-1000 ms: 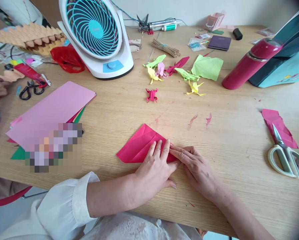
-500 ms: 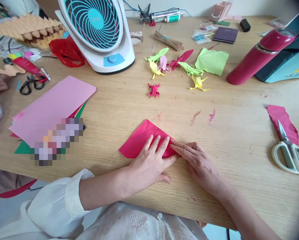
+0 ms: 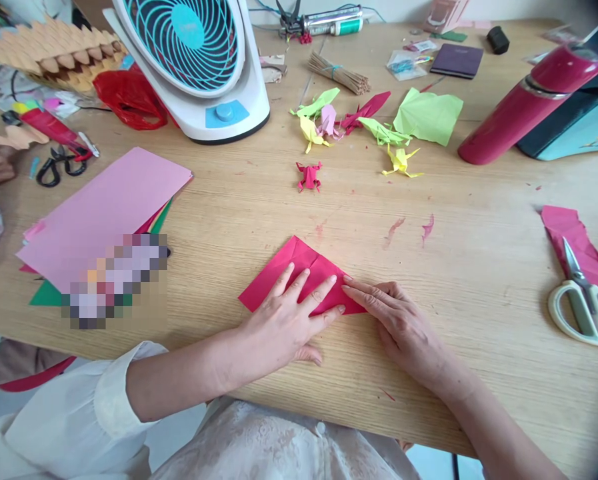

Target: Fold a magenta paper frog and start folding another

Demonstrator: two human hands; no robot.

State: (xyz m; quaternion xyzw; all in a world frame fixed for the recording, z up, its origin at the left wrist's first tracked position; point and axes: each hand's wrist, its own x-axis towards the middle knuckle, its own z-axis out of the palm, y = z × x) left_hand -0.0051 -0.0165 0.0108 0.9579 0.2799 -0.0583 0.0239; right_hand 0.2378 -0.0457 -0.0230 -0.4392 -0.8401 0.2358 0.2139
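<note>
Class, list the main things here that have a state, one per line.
Red paper sheet, folded and creased
Bare left hand, spread on the sheet
Bare right hand, touching the sheet's right edge
Red four-legged paper figure, folded
Light green paper sheet, spread open, creased
Thin brown stick bundle, tied
Purple rectangular notebook, closed
Red cylindrical bottle, capped
White-and-turquoise fan, on or off unclear
Pale-handled metal scissors, apparently shut
</note>
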